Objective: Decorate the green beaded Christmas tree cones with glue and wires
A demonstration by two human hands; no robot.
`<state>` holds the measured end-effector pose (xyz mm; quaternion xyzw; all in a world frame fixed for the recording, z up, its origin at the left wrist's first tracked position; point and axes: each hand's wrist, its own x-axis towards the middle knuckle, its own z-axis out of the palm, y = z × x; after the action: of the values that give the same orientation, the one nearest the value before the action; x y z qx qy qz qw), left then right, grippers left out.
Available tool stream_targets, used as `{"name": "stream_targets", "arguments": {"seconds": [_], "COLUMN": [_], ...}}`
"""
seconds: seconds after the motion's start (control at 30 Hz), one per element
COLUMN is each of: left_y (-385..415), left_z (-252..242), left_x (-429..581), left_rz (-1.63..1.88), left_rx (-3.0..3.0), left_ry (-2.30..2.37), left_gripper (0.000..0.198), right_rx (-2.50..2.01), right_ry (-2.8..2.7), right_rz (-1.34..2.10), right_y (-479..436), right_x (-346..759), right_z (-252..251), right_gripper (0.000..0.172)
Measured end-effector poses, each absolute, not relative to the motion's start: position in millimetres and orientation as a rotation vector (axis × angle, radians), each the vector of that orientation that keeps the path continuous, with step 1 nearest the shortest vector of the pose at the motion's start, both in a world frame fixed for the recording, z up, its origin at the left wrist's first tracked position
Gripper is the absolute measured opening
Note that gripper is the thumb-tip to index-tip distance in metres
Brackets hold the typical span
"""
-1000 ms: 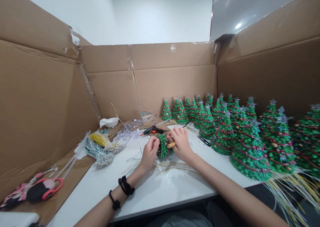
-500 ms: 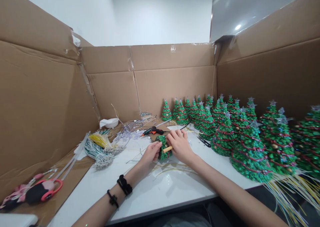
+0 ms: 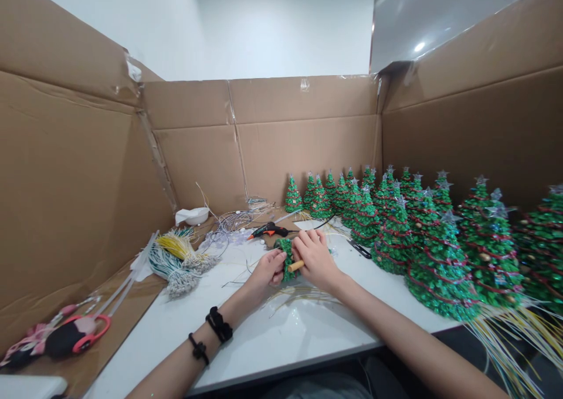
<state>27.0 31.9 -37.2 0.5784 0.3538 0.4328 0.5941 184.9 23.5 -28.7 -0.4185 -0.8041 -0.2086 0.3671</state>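
A small green tinsel Christmas tree (image 3: 287, 270) lies between my hands above the white table, much of it covered by my fingers. My left hand (image 3: 269, 268) is closed on its near left side, thumb and fingers pinched together. Over the other side bends my right hand (image 3: 313, 257), fingers curled round. A short tan rod (image 3: 296, 266), like a wooden handle, sticks out from under the right palm; its other end is hidden. Just beyond the hands, a black and orange glue gun (image 3: 269, 230) rests on the table.
Many decorated trees (image 3: 396, 234) with star tops stand along the right and back. Black snips (image 3: 359, 249) lie near them. Bundled wires (image 3: 180, 264), a white bowl (image 3: 192, 216) and pink-red headphones (image 3: 90, 334) are at left. Cardboard walls (image 3: 303, 146) enclose the table (image 3: 281, 340).
The tan rod has shifted slightly right and shows less of its length. My right hand has turned a little over the tree; the left has barely moved.
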Motion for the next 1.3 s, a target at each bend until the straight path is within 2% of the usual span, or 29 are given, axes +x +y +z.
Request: {"name": "stream_targets", "arguments": {"seconds": [0.37, 0.6, 0.77, 0.9, 1.0, 1.3], "left_y": [33.7, 28.2, 31.6, 32.5, 30.7, 31.9], "left_z": [-37.5, -33.4, -38.9, -41.4, -39.6, -38.0], "left_x": [27.5, 30.5, 27.9, 25.2, 25.4, 27.6], "left_rz": [0.993, 0.964, 0.952, 0.957, 0.955, 0.932], "left_rx": [1.277, 1.209, 1.143, 1.118, 1.133, 1.160], "left_ry": [0.829, 0.773, 0.708, 0.650, 0.660, 0.745], "left_gripper": [0.038, 0.039, 0.035, 0.029, 0.023, 0.024], "right_rx": [-1.090, -1.008, -0.940, -0.920, -0.910, -0.890], "right_ry": [-2.081, -2.063, -2.058, -2.100, -2.104, -2.071], "right_rz": [-0.490, -0.245, -0.197, -0.231, -0.213, -0.052], "right_y": [23.9, 25.8, 25.0, 23.8, 23.5, 27.8], "right_x": [184.0, 188.1, 190.4, 189.5, 189.0, 189.7], "right_z": [-31.0, -29.4, -28.1, -27.3, -26.6, -27.5], "right_gripper": [0.012, 0.013, 0.027, 0.031, 0.031, 0.030]}}
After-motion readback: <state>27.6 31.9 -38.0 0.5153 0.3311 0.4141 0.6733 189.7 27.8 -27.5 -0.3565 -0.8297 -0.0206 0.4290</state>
